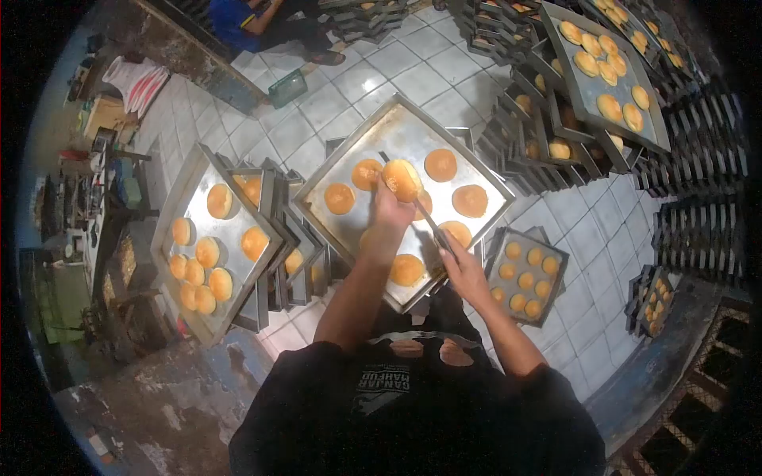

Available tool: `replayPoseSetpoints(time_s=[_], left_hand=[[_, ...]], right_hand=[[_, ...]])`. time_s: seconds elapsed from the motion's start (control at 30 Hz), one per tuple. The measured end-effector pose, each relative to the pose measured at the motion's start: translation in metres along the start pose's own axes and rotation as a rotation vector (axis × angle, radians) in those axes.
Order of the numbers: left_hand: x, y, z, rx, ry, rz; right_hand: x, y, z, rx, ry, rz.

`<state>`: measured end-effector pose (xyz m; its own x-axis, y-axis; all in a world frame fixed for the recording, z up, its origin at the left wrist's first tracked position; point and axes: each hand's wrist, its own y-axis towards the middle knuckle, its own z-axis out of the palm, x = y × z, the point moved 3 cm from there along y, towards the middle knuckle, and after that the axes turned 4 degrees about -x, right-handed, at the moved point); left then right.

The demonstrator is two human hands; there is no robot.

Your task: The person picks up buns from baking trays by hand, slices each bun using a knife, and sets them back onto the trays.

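Observation:
A metal tray (381, 131) holding several round golden buns lies in front of me on a stack. Above it my left hand (393, 205) is closed on a bun (402, 181), raised over the other buns. My right hand (463, 272) is wrapped round the lower end of a long thin tool (432, 225), which looks like a knife. The tool runs up and to the left, passing behind or under the held bun; that contact is partly hidden. Near my hands, one bun (440, 165) lies to the right and another (406, 270) near the tray's front corner.
To the left, a tray (184, 213) of buns tops stacked trays. More stacks stand at the upper right, with a bun tray (583, 107) on top. A smaller tray (498, 252) sits low right. At the top, a person (238, 28) is near a greenish container (287, 87).

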<state>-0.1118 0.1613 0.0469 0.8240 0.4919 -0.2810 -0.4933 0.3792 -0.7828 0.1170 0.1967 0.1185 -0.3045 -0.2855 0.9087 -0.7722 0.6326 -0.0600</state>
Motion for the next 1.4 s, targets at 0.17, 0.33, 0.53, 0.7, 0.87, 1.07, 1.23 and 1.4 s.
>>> replayPoseSetpoints(time_s=[0.17,0.33,0.53,0.7,0.87,1.07,1.23,1.4], left_hand=[[0.009,0.026,-0.023,0.182,0.014,-0.016],[-0.001,-0.011,0.007,0.112,0.039,-0.027],[-0.043,0.016,0.037,0.063,-0.008,0.107],[-0.062,0.061,0.044,-0.003,0.272,0.134],[-0.027,0.045,-0.012,-0.201,0.844,0.333],[0.097,-0.122,-0.066,0.374,0.984,0.613],[0.242,-0.152,-0.184,0.669,1.244,0.054],[0.354,-0.093,-0.303,0.511,1.676,-0.103]], right_hand=[[-0.006,0.004,0.016,0.013,0.014,0.083],[0.015,0.042,0.037,0.049,0.064,0.126],[0.042,-0.005,0.006,-0.085,-0.005,0.176],[0.021,-0.091,-0.018,-0.24,0.014,0.263],[-0.026,-0.219,-0.007,-0.498,0.059,0.549],[-0.161,-0.38,0.039,-0.734,0.02,0.746],[-0.211,-0.423,0.05,-0.777,-0.104,0.821],[-0.278,-0.481,0.078,-0.793,0.167,1.049]])
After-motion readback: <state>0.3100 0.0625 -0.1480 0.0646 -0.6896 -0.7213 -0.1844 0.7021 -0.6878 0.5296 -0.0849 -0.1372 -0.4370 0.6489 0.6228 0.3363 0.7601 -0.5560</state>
